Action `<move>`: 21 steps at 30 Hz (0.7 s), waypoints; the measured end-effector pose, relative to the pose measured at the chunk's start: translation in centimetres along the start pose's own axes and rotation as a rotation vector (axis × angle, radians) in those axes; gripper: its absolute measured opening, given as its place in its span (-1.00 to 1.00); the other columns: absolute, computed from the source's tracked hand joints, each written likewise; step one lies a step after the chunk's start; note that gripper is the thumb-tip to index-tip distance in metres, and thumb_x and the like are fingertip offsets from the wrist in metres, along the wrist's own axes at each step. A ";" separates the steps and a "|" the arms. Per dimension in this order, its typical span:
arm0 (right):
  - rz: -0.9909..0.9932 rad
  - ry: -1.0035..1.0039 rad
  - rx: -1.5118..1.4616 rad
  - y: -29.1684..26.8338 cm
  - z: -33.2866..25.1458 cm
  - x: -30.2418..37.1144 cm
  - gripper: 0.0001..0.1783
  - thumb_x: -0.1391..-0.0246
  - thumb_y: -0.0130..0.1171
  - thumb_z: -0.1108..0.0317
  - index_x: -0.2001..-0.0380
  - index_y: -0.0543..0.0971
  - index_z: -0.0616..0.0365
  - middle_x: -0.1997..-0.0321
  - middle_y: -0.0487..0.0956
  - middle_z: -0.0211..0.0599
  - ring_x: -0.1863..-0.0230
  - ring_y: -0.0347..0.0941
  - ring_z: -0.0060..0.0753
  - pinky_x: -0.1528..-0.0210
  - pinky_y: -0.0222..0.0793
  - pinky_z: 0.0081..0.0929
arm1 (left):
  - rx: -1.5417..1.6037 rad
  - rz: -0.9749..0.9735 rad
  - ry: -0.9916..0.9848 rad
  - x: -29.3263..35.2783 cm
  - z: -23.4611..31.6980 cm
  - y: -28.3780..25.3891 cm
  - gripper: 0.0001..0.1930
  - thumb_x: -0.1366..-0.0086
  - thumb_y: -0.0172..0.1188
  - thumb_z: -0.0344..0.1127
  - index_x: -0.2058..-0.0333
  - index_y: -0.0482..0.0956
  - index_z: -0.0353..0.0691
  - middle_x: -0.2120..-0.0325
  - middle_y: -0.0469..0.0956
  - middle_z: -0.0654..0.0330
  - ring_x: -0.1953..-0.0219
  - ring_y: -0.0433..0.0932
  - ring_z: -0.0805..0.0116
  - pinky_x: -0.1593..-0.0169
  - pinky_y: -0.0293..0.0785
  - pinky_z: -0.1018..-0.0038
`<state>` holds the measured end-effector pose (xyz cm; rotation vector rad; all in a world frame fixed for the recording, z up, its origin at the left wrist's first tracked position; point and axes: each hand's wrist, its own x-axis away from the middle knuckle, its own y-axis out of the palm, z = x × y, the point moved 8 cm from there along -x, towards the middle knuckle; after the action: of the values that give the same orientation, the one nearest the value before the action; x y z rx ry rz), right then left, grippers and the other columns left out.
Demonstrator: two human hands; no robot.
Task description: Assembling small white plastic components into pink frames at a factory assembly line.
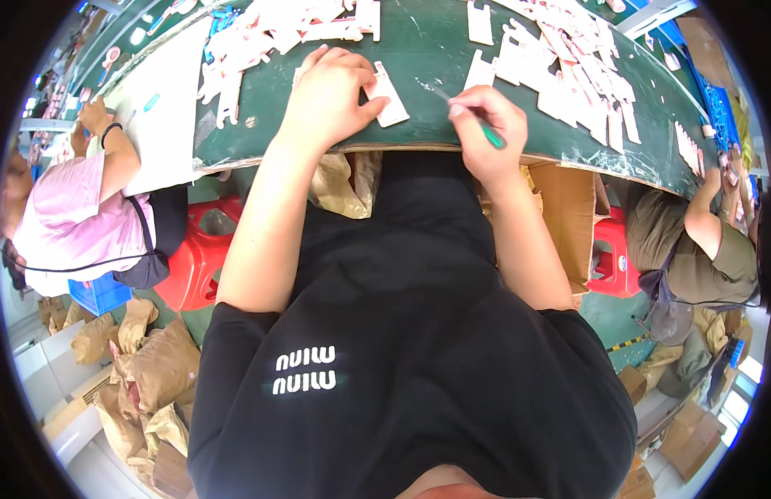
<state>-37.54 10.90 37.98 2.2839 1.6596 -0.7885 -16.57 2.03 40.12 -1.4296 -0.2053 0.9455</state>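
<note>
On the green worktable (pixel 319 137), my left hand (pixel 331 93) bends over a flat pale plastic piece (pixel 392 104), its thumb and forefinger pressing along the left side. A corner of another pale piece (pixel 297 75) peeks out left of that hand. My right hand (pixel 493 129) grips a slim tool with a green handle (pixel 492 137); its thin metal end points up and left, apart from the pale piece. Just beyond the right hand lies a notched pale piece (pixel 480 70). The left fingertips are partly hidden.
Heaps of pale pieces lie far left (pixel 252 37) and right (pixel 560 62). A white tabletop (pixel 165 108) adjoins on the left. Co-workers sit left (pixel 69 216) and right (pixel 693 241), near red stools (pixel 198 258). A cardboard box (pixel 564 220) stands beneath the table edge.
</note>
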 end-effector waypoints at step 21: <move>-0.278 0.135 -0.007 3.0 2.9 0.0 -0.93 -0.27 0.27 0.58 0.26 0.71 0.34 0.34 0.74 -0.39 0.30 0.62 -0.66 0.22 0.54 -0.57 | 0.049 -0.007 -0.054 0.5 3.5 1.0 -0.67 -0.10 0.64 -0.02 0.41 0.82 -0.17 0.32 0.68 0.24 0.03 0.64 0.16 -0.33 0.47 0.16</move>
<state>-35.65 8.49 35.14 2.1719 2.0688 -0.6917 -18.87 4.82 39.68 -1.3589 -0.2257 0.9780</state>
